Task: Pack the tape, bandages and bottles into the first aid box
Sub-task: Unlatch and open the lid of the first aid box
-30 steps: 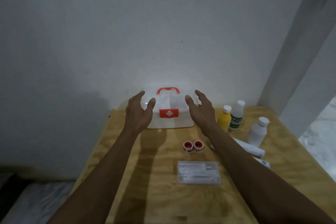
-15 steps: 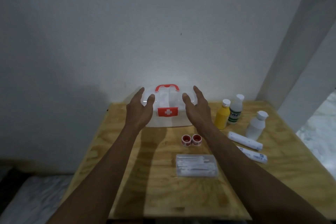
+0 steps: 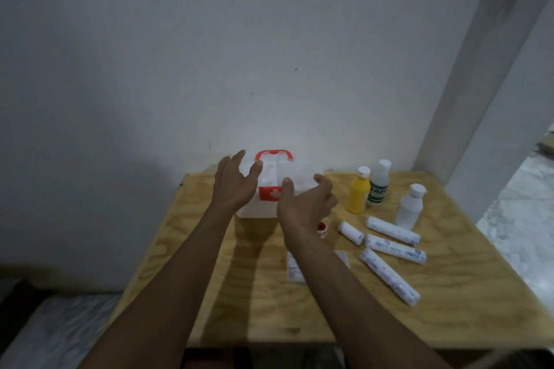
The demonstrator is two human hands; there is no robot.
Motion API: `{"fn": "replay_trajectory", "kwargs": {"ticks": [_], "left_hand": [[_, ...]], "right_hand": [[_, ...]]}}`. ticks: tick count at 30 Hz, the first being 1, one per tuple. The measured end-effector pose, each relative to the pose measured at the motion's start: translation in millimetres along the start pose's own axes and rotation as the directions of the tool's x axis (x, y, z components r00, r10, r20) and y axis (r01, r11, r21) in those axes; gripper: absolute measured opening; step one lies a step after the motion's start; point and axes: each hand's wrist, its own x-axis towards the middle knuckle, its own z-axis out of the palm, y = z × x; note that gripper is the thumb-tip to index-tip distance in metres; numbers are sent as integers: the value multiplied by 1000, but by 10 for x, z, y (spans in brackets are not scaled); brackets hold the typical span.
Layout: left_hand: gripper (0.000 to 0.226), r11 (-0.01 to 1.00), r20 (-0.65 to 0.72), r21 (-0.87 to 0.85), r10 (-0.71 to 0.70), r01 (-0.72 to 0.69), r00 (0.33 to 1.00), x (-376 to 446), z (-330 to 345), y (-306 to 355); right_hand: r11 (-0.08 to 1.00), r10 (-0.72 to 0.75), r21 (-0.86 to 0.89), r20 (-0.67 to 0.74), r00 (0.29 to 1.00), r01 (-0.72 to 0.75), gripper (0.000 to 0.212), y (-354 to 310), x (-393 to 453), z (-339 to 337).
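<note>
Shut white box (image 3: pixel 271 189), 3 bottles (image 3: pixel 358 193), 4 bandage rolls (image 3: pixel 389 277) rt.

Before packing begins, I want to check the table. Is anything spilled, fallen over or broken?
Nothing stands out. The three bottles stand upright with caps on, the four bandage rolls lie loose on the table, and the first aid box is shut.

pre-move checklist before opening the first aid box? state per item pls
1. First aid box lid shut, nothing packed: ok.
2. Left hand empty, fingers spread at the box's left side: ok.
3. Right hand empty, in front of the box; contact: cannot tell.
4. Three bottles upright to the right of the box: ok.
5. Four bandage rolls lying on the table: ok.
6. Tape mostly hidden behind right wrist: cannot tell.
</note>
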Motion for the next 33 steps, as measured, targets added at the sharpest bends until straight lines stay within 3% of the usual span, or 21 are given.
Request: {"fn": "replay_trajectory", "kwargs": {"ticks": [3,6,11,17,19,22,25,29,33], "left_hand": [[63,1000,9,11,-27,27,1000,15,28,10],[63,999,1,25,-35,35,999,7,50,8],[63,999,-14,11,-37,37,999,44,61,9],[63,999,-19,33,-29,30,999,66,78,-25],[63,999,-13,27,-28,28,1000,63,70,-28],[63,1000,-13,5,-19,19,1000,42,59,-30],[64,1000,-9,-14,-17,17,1000,35,52,-39],[65,998,11,-55,-8,9,1000,35,35,-54],[67,997,42,-72,-5,8,999,42,18,-66]], "right_hand": [[956,263,133,14,965,-262,61,-33,-87,170],[918,338,225,-9,941,-328,62,-27,-61,271],[890,346,310,15,938,-333,53,42,-65,276],[931,255,270,1,967,-245,39,115,-88,270],[968,155,203,-26,988,-147,40,134,-91,231],[982,-187,28,-42,982,188,34,161,-86,101],[889,-453,-21,107,885,458,23,185,-21,-12],[799,-556,-28,348,755,601,31,234,120,-169],[605,-691,-89,435,577,791,19,247,285,-244]]}}
